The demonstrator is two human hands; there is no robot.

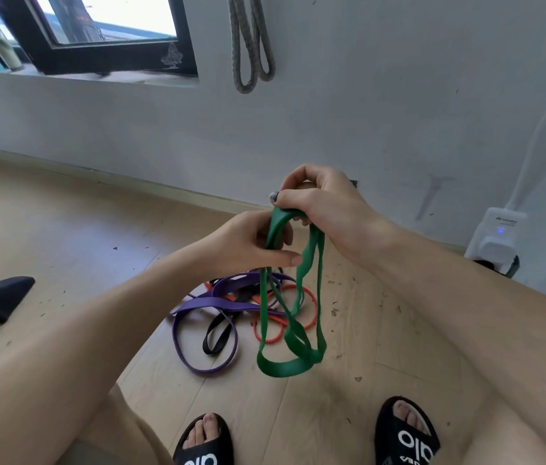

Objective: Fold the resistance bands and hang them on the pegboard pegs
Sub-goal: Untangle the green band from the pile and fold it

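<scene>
I'm mid-fold on the green band (298, 290): my right hand (318, 203) pinches its gathered top, my left hand (248, 243) curls round the strands below, loops dangling over the floor (63, 229). Next, I'd even the loops, then find a peg; none visible.

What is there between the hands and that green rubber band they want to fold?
Nothing: the right hand already grips the top of the green rubber resistance band and the left hand pinches its strands just below. Its loops hang free above the purple, red and black bands on the wooden floor.
</scene>
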